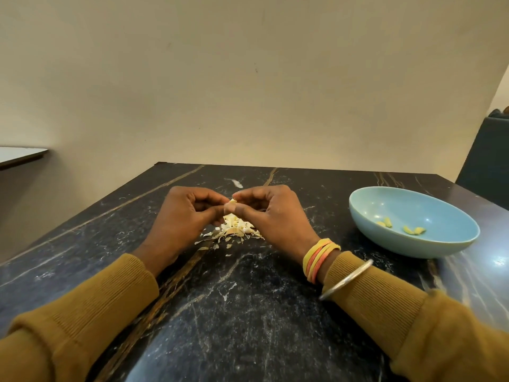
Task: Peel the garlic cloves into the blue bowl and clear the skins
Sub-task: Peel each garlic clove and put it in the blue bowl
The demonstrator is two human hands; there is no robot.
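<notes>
Both your left hand (pixel 187 213) and right hand (pixel 272 216) pinch one garlic clove (pixel 232 201) above the skins (pixel 237 230) heaped on the marble table (pixel 248 299) (a few peeled cloves (pixel 402 228) lie in the blue bowl (pixel 407 202)).

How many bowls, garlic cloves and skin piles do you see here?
Blue bowl: 1
Peeled cloves in the bowl: 4
Clove, pinched between left hand and right hand: 1
Pile of skins: 1
Total: 7

No legible text anywhere.
</notes>
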